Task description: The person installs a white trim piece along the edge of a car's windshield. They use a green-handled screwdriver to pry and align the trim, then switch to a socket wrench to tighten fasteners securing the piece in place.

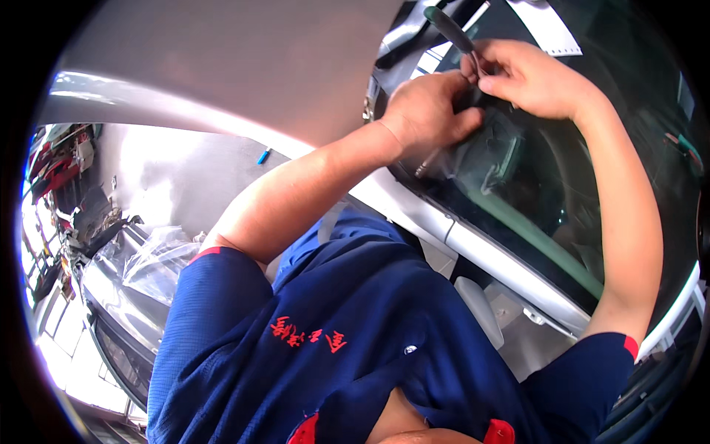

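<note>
Head view: both hands' fingers pinch a slim dark-handled screwdriver point(460, 38) against glossy curved windshield glass point(562, 185).

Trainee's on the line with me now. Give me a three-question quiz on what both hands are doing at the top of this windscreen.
1. True or false: the right hand is pinching the metal shaft of a dark-handled screwdriver.
2. Which surface is the left hand pressed against? A) the silver roof panel B) the dark windscreen glass C) the plastic-wrapped car behind
3. Fill in: the small blue object lies on the silver ____ of the car.

Key: 1 true. 2 B, at the upper edge of the glass, beside the right hand. 3 roof.
</note>
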Demonstrator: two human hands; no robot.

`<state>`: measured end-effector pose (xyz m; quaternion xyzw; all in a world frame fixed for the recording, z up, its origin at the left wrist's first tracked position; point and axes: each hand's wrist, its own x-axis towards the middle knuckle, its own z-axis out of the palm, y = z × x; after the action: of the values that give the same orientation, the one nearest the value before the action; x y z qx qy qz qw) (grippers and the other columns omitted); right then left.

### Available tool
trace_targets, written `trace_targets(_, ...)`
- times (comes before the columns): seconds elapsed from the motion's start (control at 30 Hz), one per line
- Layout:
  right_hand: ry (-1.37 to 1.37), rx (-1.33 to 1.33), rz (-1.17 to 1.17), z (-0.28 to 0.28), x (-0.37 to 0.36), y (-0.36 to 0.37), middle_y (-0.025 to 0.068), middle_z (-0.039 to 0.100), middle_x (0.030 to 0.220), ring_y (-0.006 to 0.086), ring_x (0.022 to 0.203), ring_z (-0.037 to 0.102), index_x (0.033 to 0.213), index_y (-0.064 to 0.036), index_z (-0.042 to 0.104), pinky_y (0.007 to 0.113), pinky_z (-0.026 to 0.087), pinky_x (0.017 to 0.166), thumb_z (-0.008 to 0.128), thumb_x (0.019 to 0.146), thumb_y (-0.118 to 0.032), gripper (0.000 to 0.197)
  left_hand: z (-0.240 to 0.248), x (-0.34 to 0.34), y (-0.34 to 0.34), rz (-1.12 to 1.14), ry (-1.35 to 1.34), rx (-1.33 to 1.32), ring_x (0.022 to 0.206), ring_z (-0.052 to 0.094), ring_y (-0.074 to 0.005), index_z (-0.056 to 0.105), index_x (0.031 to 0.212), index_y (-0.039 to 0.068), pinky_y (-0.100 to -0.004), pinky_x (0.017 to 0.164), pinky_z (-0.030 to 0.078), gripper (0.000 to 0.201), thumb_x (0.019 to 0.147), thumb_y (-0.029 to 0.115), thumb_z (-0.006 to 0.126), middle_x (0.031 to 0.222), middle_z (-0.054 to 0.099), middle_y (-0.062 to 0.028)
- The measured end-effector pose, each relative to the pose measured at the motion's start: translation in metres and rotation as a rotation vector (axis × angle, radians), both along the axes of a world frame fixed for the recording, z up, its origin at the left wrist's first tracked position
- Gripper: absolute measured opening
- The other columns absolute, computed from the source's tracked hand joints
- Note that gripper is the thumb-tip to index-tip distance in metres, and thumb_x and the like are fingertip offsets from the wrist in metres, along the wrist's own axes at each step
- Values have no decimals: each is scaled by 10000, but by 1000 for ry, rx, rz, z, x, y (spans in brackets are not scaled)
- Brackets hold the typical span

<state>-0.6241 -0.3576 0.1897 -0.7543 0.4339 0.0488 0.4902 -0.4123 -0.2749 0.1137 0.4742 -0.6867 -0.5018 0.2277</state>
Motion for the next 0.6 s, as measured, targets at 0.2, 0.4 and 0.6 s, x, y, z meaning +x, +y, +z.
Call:
trace_targets(0.2, -216, -94, 340, 15, -3, -10, 99, 651, 1118, 251, 1046, 642, 955, -65, 647, 356, 520, 946, 648, 875, 18, 114, 3, 0, 1, 23, -120, -97, 987, 761, -401, 713, 1184, 1, -461, 890, 596, 488, 903, 392, 789, 1016, 777, -229)
trace_targets(0.4, -116, -36, 337, 30, 12, -4, 160, 692, 1248, 339, 1125, 685, 807, -81, 702, 382, 536, 963, 654, 831, 21, 115, -11, 1, -8, -14, -216, -87, 987, 765, -421, 710, 1161, -28, -474, 904, 608, 611, 891, 519, 706, 988, 785, -235)
trace_targets(0.6, 60, 356, -127, 45, 22, 1, 35, 719, 1035, 128, 911, 662, 1252, -34, 706, 289, 566, 804, 652, 1034, -72, 228, 12, 1, -9, -58, -30, 76, 1036, 734, -437, 694, 1189, -18, -488, 904, 578, 412, 912, 280, 757, 1048, 762, -256)
